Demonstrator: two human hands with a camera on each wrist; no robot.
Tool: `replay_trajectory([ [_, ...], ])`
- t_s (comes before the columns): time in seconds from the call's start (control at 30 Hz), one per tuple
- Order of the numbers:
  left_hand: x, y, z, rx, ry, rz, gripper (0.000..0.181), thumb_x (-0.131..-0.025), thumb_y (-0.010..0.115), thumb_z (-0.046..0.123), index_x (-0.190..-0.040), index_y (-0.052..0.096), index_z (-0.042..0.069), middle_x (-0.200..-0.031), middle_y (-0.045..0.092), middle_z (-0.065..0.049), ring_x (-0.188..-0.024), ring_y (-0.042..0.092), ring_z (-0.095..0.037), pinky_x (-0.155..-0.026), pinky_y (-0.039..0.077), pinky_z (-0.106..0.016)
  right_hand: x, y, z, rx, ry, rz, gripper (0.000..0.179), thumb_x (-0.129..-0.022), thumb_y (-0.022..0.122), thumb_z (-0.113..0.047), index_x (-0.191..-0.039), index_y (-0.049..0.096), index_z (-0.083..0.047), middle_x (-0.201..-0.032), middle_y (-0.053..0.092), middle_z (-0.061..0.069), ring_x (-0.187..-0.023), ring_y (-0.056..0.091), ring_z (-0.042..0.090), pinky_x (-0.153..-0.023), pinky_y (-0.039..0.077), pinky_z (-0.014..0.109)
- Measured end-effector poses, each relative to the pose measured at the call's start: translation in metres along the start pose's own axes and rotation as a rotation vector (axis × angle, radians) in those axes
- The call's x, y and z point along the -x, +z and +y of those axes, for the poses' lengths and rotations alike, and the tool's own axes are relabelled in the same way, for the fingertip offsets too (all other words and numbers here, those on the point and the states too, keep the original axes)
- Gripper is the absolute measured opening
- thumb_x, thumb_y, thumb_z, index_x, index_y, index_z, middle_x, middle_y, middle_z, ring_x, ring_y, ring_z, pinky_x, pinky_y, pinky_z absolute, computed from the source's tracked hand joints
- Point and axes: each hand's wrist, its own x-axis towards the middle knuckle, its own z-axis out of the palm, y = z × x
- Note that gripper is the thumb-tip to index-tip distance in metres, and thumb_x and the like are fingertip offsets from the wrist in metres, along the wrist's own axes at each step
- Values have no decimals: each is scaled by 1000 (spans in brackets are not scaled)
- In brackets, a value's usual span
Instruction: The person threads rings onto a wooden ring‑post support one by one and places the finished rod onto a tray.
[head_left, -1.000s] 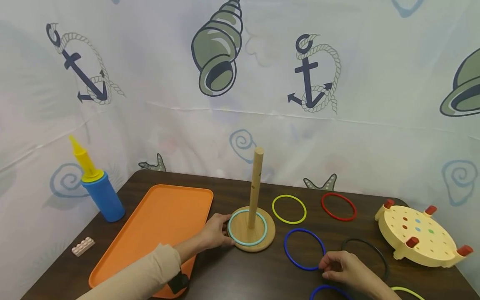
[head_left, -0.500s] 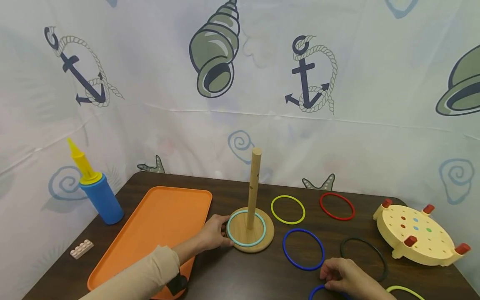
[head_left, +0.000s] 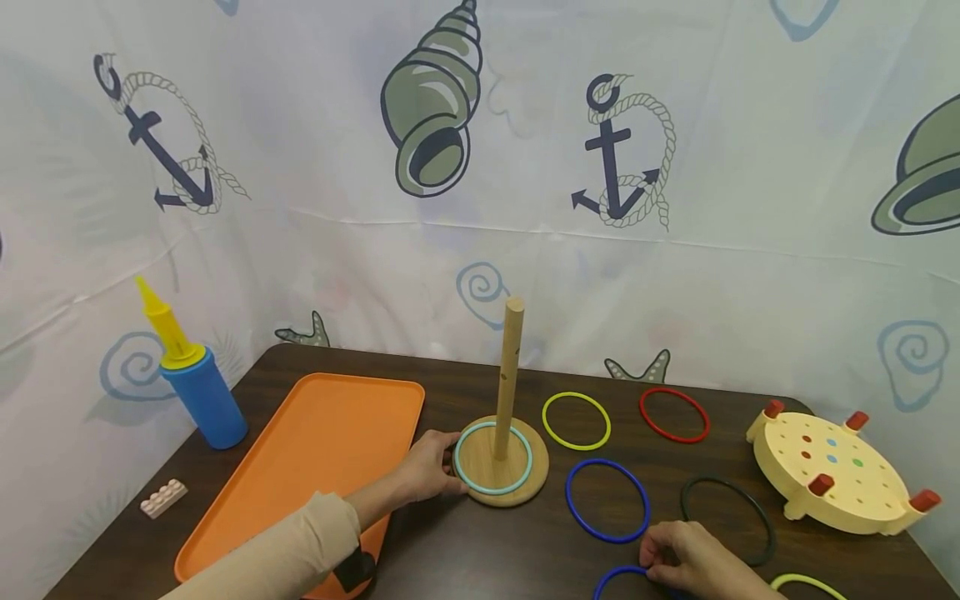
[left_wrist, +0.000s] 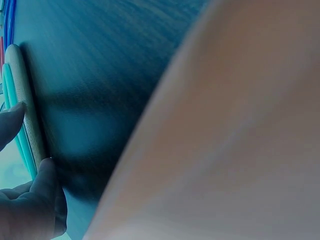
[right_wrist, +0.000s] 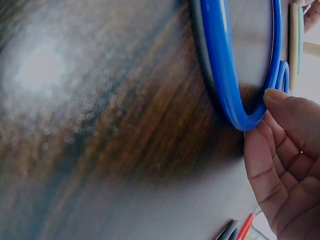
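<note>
Small dark marks are showing on the wooden peg [head_left: 509,367], too small to make out; anchors and shells are patterning the pale cloth [head_left: 337,125] behind the table [head_left: 465,542]; coloured dots are marking the cream board [head_left: 828,475], which is sitting at the right with its red-ended legs pointing up; the right hand [head_left: 697,554] is pinching the nearer blue ring [right_wrist: 220,55] by its edge, thumb and fingertips drawn close on it; the left hand [head_left: 423,471] is gripping the rim of the wooden base [head_left: 477,458], thumb and fingers spread along it; a turquoise ring [head_left: 531,460] is lying on that base, around the peg; the farther blue ring [head_left: 600,462] is lying between base and right hand; a yellow ring [head_left: 573,394] and a red ring [head_left: 707,421] are lying farther back; a dark ring [head_left: 771,533] is lying just beside the right hand; an orange tray [head_left: 322,433] is lying partly under the beige sleeve [head_left: 292,542]; a blue-and-yellow pump [head_left: 202,400] and a pink brick [head_left: 163,498] are standing left of it.
</note>
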Motion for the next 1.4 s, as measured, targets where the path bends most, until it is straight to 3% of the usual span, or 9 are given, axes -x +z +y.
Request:
replay_trajectory([
  [0.4,-1,-1,-1,8,38,-9,68,-65,79,-7,-125,48,-18,-116,57,-29,-101,62,-37,-78,56,-39,-3,-5,-9,-55,-8,60,6,-84,67,-7,-80,63,-7,-77,64,-10,-69,49,-9,-52,45,19],
  [0.63,0,1,-2,8,18,-12,69,-66,79,-7,-126,48,-18,-119,56,-29,-103,61,-37,-78,56,-39,-16,-22,-33,-111,112,238,6,-86,66,-9,-84,64,-4,-76,63,-5,-65,52,-5,-51,47,21],
  [0.97,2,0,-1,16,24,-14,69,-66,78,-9,-125,46,-20,-118,56,-31,-102,62,-38,-78,56,-38,-53,-65,-83,-95,140,568,9,-87,65,-7,-92,65,1,-75,63,-3,-63,56,5,-55,48,22],
  [1.2,2,0,-1,33,24,-19,70,-66,78,-10,-126,44,-21,-118,56,-31,-102,62,-37,-78,55,-38,-84,-91,-117,-150,155,646,19,-90,63,-14,-100,63,2,-79,63,-2,-66,57,6,-56,48,21],
  [1.4,2,-1,-2,47,23,-28,72,-66,78,-9,-127,42,-22,-118,56,-31,-102,62,-36,-79,55,-39,-115,-103,-138,-218,152,705,23,-91,63,-16,-102,63,4,-80,63,-2,-72,61,7,-66,53,19],
])
